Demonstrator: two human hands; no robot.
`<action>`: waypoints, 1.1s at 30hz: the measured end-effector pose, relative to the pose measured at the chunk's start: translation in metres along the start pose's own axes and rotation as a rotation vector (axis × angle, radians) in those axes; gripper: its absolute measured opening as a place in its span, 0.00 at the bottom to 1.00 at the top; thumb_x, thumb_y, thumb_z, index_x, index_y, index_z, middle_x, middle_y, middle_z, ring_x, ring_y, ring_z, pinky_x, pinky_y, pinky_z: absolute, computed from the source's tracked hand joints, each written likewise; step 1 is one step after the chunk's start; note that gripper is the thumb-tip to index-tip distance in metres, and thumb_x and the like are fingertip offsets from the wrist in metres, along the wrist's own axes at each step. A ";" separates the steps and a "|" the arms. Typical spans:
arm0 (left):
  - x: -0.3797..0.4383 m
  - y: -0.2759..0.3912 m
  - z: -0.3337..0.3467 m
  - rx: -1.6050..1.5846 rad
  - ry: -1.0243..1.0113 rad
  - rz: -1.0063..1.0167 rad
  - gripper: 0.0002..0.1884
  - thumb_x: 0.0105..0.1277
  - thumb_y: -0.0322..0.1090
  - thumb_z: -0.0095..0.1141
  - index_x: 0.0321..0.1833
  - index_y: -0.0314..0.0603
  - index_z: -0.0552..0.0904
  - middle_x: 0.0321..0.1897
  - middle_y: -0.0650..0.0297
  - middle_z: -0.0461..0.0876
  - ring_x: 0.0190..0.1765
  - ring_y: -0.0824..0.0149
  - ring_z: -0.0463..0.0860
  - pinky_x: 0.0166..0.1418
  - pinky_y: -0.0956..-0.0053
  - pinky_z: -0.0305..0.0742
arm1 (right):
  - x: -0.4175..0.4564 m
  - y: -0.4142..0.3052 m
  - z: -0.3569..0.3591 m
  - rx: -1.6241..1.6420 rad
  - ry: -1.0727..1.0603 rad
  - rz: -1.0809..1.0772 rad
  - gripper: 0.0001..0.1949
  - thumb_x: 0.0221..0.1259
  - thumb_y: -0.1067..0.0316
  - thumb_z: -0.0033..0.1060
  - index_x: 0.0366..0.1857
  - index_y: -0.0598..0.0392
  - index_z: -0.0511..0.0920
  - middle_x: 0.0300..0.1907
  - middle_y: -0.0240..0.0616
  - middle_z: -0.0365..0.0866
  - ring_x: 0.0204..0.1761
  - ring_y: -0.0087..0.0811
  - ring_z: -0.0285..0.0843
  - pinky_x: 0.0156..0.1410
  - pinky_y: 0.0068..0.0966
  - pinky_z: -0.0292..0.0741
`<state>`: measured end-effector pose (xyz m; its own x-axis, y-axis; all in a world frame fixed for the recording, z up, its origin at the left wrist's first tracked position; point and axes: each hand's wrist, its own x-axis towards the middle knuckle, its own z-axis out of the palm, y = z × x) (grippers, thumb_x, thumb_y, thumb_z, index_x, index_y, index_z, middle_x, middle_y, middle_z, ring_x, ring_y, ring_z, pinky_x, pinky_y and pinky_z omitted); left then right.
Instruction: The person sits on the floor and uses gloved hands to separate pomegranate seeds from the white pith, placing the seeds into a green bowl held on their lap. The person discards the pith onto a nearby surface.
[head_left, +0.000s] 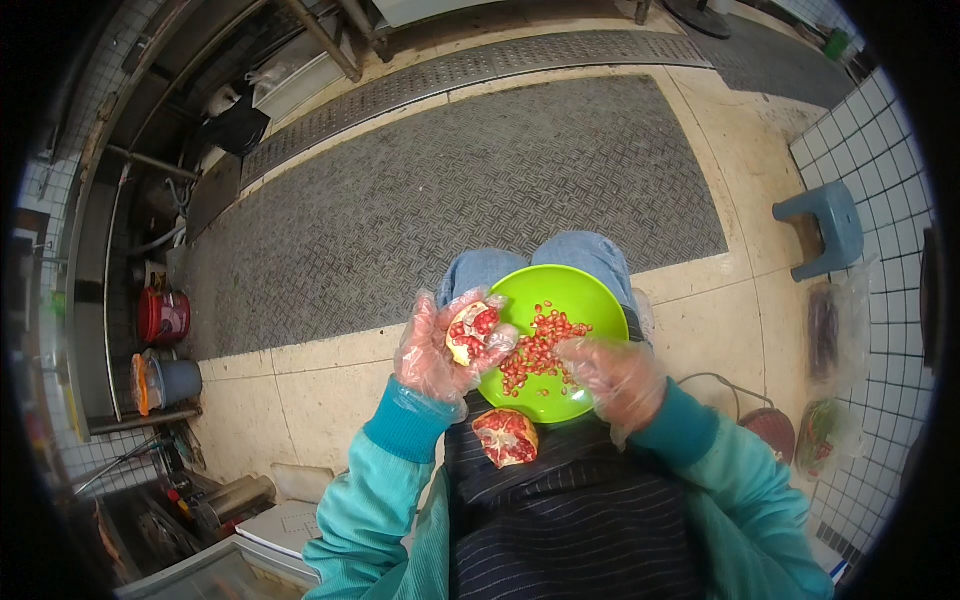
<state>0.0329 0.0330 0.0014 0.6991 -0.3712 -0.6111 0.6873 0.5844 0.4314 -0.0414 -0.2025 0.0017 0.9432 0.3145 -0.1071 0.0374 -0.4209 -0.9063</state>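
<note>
A piece of pomegranate (471, 334) with red seeds and pale rind rests in my left hand (439, 349), which wears a clear plastic glove, at the left rim of a bright green bowl (589, 289). Loose pomegranate seeds (541, 345) lie spread over the bowl's middle. My right hand (619, 379), gloved too, is over the bowl's right edge with its fingers bent; whether it holds any seeds cannot be told. The bowl sits on my lap. A larger pomegranate piece (506, 437) lies on the dark striped apron (570, 502), just below the bowl.
A grey textured mat (450, 195) covers the floor ahead. At the right stand a blue plastic stool (829, 225) and bagged goods (821, 435) by the tiled wall. A red bucket (163, 315) and a blue-grey bucket (178, 381) are at the left, beside metal shelving.
</note>
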 end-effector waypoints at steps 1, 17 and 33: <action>0.000 0.000 0.000 -0.005 0.010 0.000 0.36 0.71 0.65 0.33 0.63 0.37 0.68 0.58 0.50 0.76 0.56 0.49 0.79 0.60 0.54 0.75 | 0.002 -0.003 -0.002 0.010 0.027 0.057 0.12 0.67 0.70 0.50 0.51 0.53 0.77 0.41 0.45 0.81 0.47 0.39 0.79 0.51 0.29 0.78; 0.005 -0.003 -0.004 -0.073 0.003 0.004 0.32 0.72 0.63 0.35 0.58 0.37 0.72 0.55 0.49 0.78 0.57 0.48 0.78 0.60 0.54 0.76 | 0.008 0.005 0.041 -0.662 0.014 -0.357 0.05 0.46 0.69 0.61 0.29 0.54 0.79 0.32 0.37 0.74 0.37 0.35 0.75 0.36 0.33 0.77; 0.008 -0.005 -0.004 -0.061 0.044 0.004 0.31 0.72 0.61 0.35 0.59 0.38 0.72 0.55 0.51 0.78 0.55 0.50 0.79 0.59 0.55 0.77 | 0.010 0.000 0.009 -0.160 0.160 -0.158 0.07 0.51 0.76 0.61 0.32 0.55 0.74 0.34 0.42 0.79 0.37 0.42 0.80 0.42 0.33 0.77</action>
<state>0.0339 0.0300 -0.0079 0.6917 -0.3369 -0.6388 0.6700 0.6293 0.3937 -0.0353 -0.1920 -0.0031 0.9611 0.2542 0.1079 0.2280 -0.5104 -0.8292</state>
